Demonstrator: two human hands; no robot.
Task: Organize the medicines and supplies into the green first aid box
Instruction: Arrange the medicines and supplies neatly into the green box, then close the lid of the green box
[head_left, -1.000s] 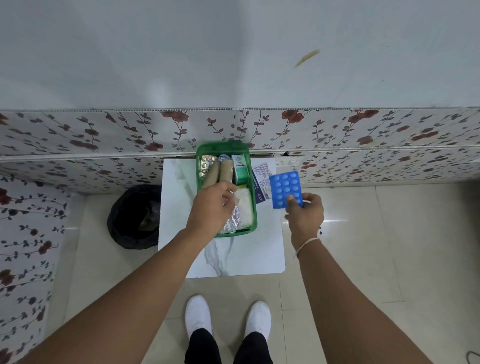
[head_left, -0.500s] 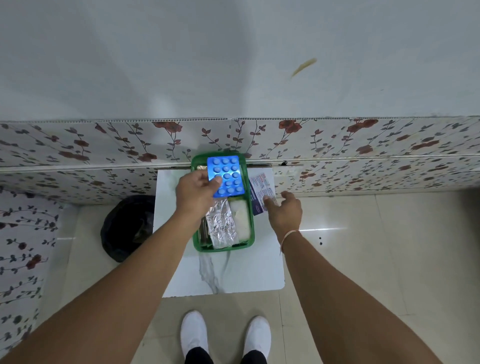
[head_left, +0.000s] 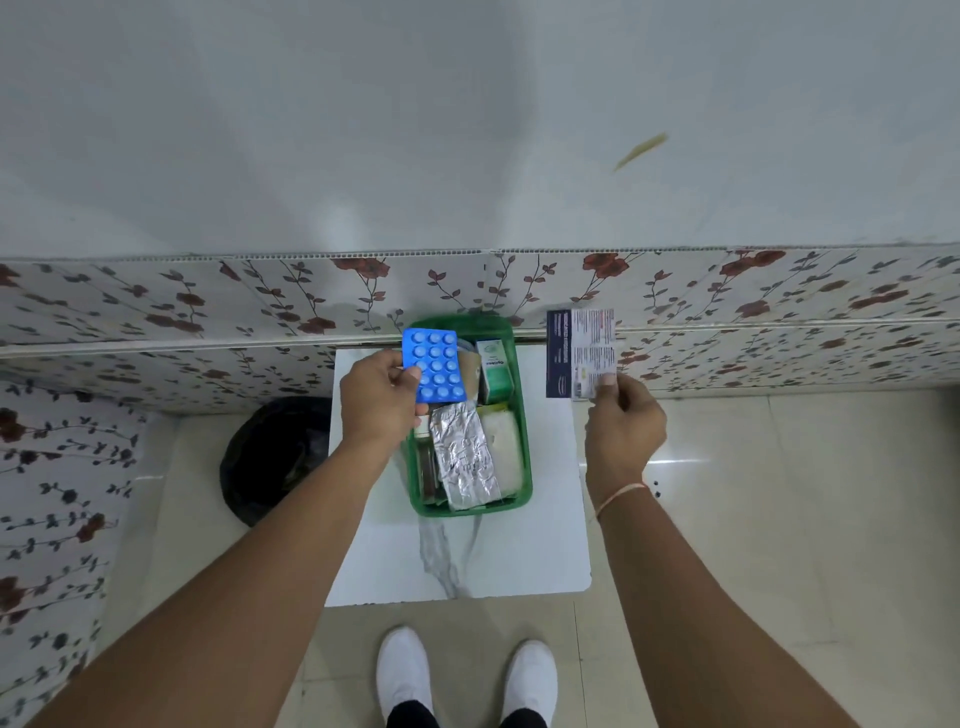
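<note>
The green first aid box (head_left: 523, 493) sits on a small white marble-patterned table (head_left: 467, 561) against the wall. My left hand (head_left: 382, 405) holds a blue blister pack (head_left: 434, 366) over the box's far left part. Lifted off the table to the right of the box, my right hand (head_left: 626, 428) pinches a dark blue and white medicine strip (head_left: 581, 353) by its lower edge. Inside the box lie a crinkled silver foil strip (head_left: 465, 457), a white pad (head_left: 503, 447) and a green-and-white carton (head_left: 493, 371).
A black bin bag (head_left: 272, 457) stands on the floor left of the table. A floral-tiled wall ledge (head_left: 208, 312) runs behind the table. My white shoes (head_left: 405, 675) are on the tiled floor below the table's front edge.
The blue blister pack passed from my right hand to my left and now hangs over the box. My right hand picked the dark printed strip up off the table.
</note>
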